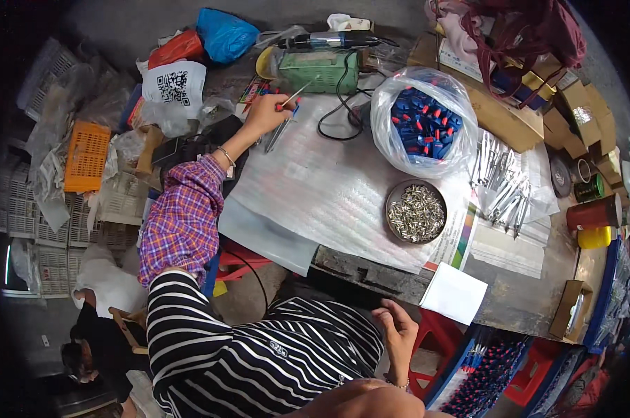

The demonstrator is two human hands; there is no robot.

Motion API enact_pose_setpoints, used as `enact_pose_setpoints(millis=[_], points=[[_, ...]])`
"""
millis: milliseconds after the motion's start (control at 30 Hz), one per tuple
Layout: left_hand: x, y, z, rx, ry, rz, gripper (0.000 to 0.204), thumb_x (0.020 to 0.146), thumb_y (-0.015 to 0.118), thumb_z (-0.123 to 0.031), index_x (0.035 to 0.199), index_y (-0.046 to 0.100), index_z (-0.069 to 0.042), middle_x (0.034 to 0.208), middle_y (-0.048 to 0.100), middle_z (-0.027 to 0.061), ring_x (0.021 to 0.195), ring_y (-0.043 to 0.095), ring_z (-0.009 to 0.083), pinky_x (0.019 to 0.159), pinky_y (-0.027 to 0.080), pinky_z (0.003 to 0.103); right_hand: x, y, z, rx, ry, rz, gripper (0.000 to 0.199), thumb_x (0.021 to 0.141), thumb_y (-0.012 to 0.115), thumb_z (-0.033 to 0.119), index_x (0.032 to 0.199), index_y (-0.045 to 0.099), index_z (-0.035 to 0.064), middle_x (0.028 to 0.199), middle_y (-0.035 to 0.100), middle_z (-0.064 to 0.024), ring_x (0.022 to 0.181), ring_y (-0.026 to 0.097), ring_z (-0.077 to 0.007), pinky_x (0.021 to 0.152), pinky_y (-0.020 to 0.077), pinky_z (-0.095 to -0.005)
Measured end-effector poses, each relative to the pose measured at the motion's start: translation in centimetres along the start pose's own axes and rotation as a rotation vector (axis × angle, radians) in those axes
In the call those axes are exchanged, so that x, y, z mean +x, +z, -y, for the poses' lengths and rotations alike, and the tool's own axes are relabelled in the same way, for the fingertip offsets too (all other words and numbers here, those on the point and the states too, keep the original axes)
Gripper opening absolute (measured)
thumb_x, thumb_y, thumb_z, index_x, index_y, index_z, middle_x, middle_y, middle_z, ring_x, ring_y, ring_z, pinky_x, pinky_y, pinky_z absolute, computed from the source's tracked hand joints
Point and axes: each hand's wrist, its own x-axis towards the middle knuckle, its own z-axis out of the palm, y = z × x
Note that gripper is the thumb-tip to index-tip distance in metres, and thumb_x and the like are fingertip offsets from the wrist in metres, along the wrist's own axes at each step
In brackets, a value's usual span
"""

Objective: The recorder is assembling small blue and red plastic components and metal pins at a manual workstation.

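My left hand reaches over the far left of the table. Its fingers are closed around a thin, pale-shafted tool with a red part, pointing up and to the right; the handle end is hidden in the palm. Just under the fingers lie slim metal rods beside a small blue piece with a red tip. At the table's front edge, my right hand hangs with loosely bent fingers, slightly apart, and nothing visible in it. Nearest to it is a folded white sheet.
A round tin of small metal cylinders stands near a clear bag of blue and red parts. Metal tools lie at right. A green box-shaped device with a black cable sits behind. Someone in black is at lower left.
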Motion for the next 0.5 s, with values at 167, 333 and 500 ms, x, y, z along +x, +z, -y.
enact_pose_setpoints(millis=[167, 333, 500], points=[[-2.1, 0.8, -0.5, 0.249, 0.112, 0.050, 0.035, 0.060, 0.069, -0.008, 0.094, 0.065, -0.005, 0.085, 0.063, 0.0126, 0.084, 0.060, 0.0286, 0.076, 0.046, 0.037, -0.1, 0.0, -0.6, 0.019, -0.004, 0.004, 0.024, 0.087, 0.056, 0.003, 0.107, 0.059, -0.0081, 0.085, 0.067, -0.0102, 0.081, 0.062, -0.0124, 0.076, 0.0481, -0.0238], [-1.2, 1.2, 0.7, 0.196, 0.141, 0.000, 0.034, 0.059, 0.066, -0.004, 0.092, 0.062, -0.004, 0.081, 0.059, 0.0143, 0.081, 0.057, 0.0325, 0.073, 0.044, 0.042, -0.1, -0.1, -0.2, 0.000, -0.013, 0.001, 0.023, 0.086, 0.055, 0.003, 0.106, 0.059, -0.0083, 0.085, 0.067, -0.0099, 0.080, 0.061, -0.0119, 0.075, 0.0480, -0.0235], [0.0, 2.3, 2.1, 0.259, 0.174, -0.034, 0.045, 0.059, 0.068, -0.008, 0.103, 0.062, -0.005, 0.092, 0.062, 0.0133, 0.090, 0.058, 0.0308, 0.079, 0.045, 0.037, -0.3, -0.1, 0.9, -0.060, 0.000, -0.017, 0.023, 0.086, 0.056, 0.004, 0.106, 0.060, -0.0067, 0.084, 0.068, -0.0090, 0.080, 0.062, -0.0109, 0.074, 0.0484, -0.0229]])
